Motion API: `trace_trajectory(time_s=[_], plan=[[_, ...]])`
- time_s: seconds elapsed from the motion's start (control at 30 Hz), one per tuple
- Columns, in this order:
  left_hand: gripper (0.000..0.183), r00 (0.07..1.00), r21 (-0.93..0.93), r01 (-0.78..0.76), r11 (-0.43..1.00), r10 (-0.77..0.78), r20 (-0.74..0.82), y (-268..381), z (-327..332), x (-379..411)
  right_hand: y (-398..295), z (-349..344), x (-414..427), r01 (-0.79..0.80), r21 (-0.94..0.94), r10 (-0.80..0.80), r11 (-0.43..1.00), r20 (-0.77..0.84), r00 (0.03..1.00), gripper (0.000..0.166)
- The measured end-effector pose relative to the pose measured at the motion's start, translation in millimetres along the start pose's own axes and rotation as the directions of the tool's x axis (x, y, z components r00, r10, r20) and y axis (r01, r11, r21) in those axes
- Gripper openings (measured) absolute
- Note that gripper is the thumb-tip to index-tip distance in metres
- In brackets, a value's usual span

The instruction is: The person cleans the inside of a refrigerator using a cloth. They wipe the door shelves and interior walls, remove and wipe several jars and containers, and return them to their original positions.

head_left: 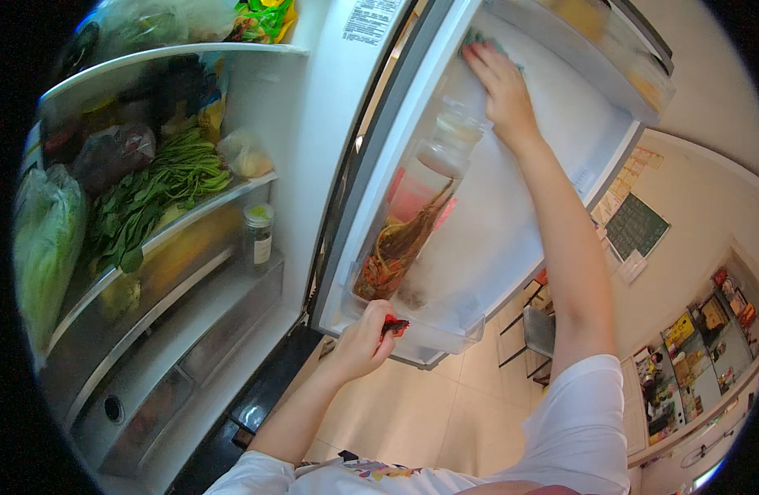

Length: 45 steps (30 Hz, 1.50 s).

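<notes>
My right hand (497,86) presses a bluish-green cloth (509,54) flat against the inner panel (540,80) of an open refrigerator door, near its hinge-side edge. My left hand (364,343) is closed on a small crumpled red and dark object (394,327), perhaps a wrapper, beside the lower door bin (454,331). In that bin a tall glass jar (444,145) leans in the tilted view, with roots and reddish pieces in liquid. A pink thing shows behind the jar, partly hidden by it.
Refrigerator shelves (194,210) at left hold leafy greens (175,179), a bagged green vegetable (48,247) and a lidded jar (259,232). An upper door bin (627,68) juts out at top right. A chair (537,331) and a chalkboard (636,226) stand beyond the door.
</notes>
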<state>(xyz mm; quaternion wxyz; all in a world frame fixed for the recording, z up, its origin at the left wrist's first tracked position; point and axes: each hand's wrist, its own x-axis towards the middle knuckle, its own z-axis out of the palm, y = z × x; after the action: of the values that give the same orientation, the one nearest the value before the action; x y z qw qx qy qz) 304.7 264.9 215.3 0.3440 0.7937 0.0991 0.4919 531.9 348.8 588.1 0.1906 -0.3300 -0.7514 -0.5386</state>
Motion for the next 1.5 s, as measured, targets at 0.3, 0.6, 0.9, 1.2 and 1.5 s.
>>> trace_trajectory(time_s=[0.3, 0.6, 0.9, 1.2, 1.5], plan=[[0.026, 0.999, -0.013, -0.041, 0.999, 0.04, -0.031, -11, 1, -3, -20, -64, -107, -0.131, 0.138, 0.032, 0.982, 0.555, 0.832, 0.041], [0.028, 0.998, -0.024, 0.003, 1.0, -0.004, -0.055, -9, 4, -1, -109, -23, -196, -0.452, -0.256, 0.494, 0.854, 0.13, 0.86, 0.052], [0.029, 0.999, -0.008, -0.017, 1.0, 0.017, -0.027, -20, 9, 8, -88, -18, -174, -0.338, -0.57, 0.494, 0.749, 0.141, 0.858, 0.053], [0.027, 1.0, -0.024, 0.028, 0.999, -0.028, -0.005, -22, 16, 13, -76, 30, -220, -0.481, -0.3, 0.488, 0.824, -0.058, 0.871, 0.035], [0.026, 0.997, 0.034, 0.056, 0.998, -0.058, 0.058, -26, 20, 16, -160, 19, -299, -0.637, 0.214, 0.328, 0.741, 0.712, 0.621, 0.028]])
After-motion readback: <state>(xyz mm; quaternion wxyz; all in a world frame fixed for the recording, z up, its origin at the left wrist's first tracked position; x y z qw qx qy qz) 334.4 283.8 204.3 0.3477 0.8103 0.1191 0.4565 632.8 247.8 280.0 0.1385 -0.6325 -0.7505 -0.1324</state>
